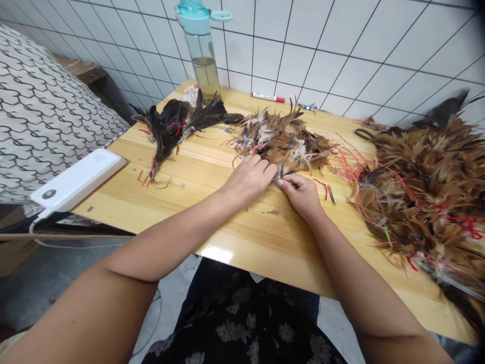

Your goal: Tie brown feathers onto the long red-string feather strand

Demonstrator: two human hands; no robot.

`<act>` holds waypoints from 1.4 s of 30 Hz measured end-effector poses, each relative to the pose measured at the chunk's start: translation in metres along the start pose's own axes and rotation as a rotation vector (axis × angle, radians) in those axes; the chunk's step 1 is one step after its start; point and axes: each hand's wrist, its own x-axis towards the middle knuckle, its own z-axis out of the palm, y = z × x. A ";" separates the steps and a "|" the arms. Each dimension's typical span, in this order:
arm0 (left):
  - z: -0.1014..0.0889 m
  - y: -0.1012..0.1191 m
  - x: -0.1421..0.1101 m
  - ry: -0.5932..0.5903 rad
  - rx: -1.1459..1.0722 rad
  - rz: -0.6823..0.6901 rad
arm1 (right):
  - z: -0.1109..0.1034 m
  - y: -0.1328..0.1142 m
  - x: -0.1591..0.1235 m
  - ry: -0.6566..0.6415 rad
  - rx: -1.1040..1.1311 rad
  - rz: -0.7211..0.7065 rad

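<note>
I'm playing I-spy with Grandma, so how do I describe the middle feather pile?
Find the wooden table by the tiled wall. Just beyond the left hand and right hand lies the middle feather pile. It's browner than the black bunch at left, and smaller than the brown heap at right.

Tiled wall [322,55] (white), wooden table [197,177]

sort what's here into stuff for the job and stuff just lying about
Likely for the job:
small dark feathers at left hand and right hand
brown and white feather pile
black feather bundles
large brown feather heap
thin red string

Probably lying about:
clear plastic bottle with blue lid
white rectangular power bank
red and white marker
</note>
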 end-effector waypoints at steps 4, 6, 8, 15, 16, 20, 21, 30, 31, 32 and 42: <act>0.000 0.001 0.000 0.026 -0.013 0.015 | 0.000 0.003 0.001 0.004 0.205 0.146; 0.001 0.000 0.000 0.033 -0.063 0.013 | -0.001 0.002 0.001 0.016 0.280 0.192; 0.003 -0.001 0.000 0.039 -0.131 0.006 | -0.002 -0.001 0.000 0.014 0.340 0.238; 0.009 -0.005 -0.001 0.079 -0.239 -0.035 | -0.005 -0.010 0.000 -0.023 0.448 0.328; 0.009 -0.005 -0.001 0.083 -0.234 -0.039 | -0.005 -0.010 0.000 -0.026 0.436 0.322; 0.008 -0.005 -0.001 0.093 -0.206 -0.020 | -0.004 -0.006 0.001 -0.045 0.374 0.294; 0.007 -0.005 -0.001 0.094 -0.196 -0.013 | -0.004 -0.005 0.001 -0.051 0.362 0.288; -0.003 -0.011 0.000 0.050 -0.088 0.080 | -0.006 -0.007 -0.001 -0.089 0.259 0.237; -0.005 -0.011 0.000 0.034 -0.098 0.077 | -0.006 -0.006 -0.001 -0.089 0.245 0.224; -0.006 -0.012 0.000 0.017 -0.113 0.070 | -0.006 -0.005 0.000 -0.089 0.234 0.213; -0.007 -0.012 0.003 -0.020 -0.154 0.070 | -0.007 -0.006 0.001 -0.122 0.142 0.176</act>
